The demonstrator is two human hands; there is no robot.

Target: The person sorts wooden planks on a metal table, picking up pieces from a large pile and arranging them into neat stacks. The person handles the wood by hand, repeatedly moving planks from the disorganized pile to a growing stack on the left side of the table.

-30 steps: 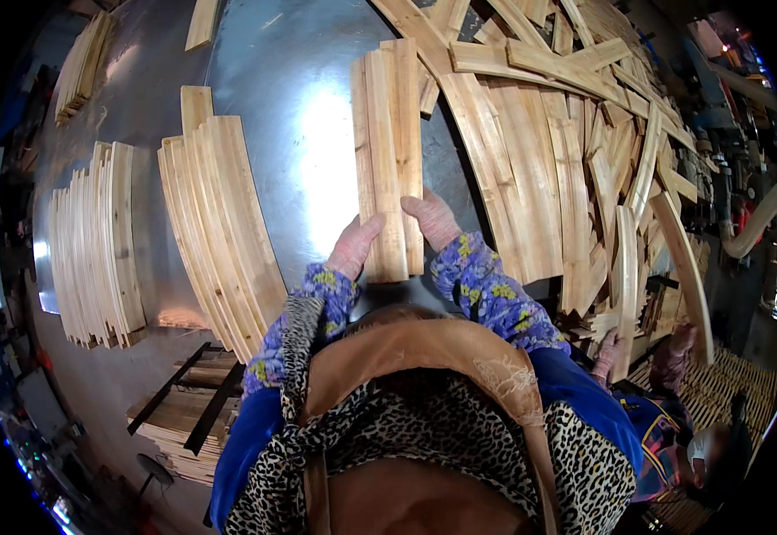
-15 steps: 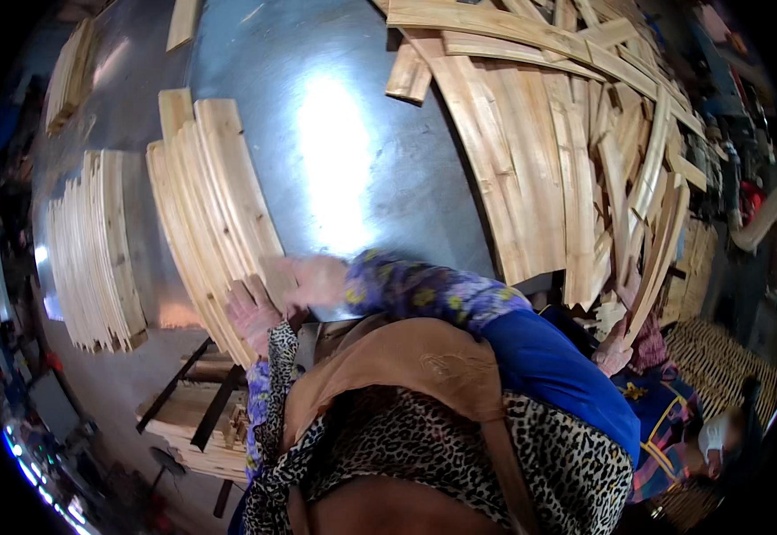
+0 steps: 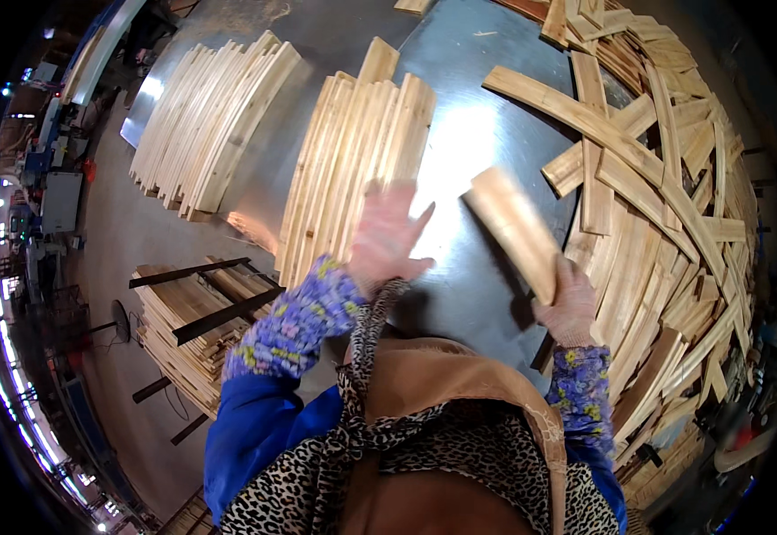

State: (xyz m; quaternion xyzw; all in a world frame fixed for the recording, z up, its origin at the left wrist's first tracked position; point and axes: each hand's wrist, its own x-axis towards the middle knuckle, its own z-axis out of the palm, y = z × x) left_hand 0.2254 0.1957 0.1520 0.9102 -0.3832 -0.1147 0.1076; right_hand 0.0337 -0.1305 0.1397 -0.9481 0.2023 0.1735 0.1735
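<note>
My right hand [image 3: 574,308] grips a short, flat wooden board [image 3: 515,236] by its near end, holding it slanted over the metal tabletop [image 3: 473,308]. The board is slightly blurred. My left hand [image 3: 384,236], fingers spread, lies at the near right part of a row of wooden boards [image 3: 339,160] packed side by side. Whether its palm presses on them I cannot tell. One board at the far end of this row sticks out past the others.
At the far left of the table stands a second row of boards [image 3: 206,125]. A loose, criss-crossed heap of boards [image 3: 625,259] covers the right side. Below the table's left edge, more boards [image 3: 179,343] are stacked among dark metal bars [image 3: 228,314]. A fan [image 3: 121,321] stands nearby.
The view has swung round. My right hand has left the row and moved right, now with a board in it. My left hand has shifted along the row. Another person's hands have left view.
</note>
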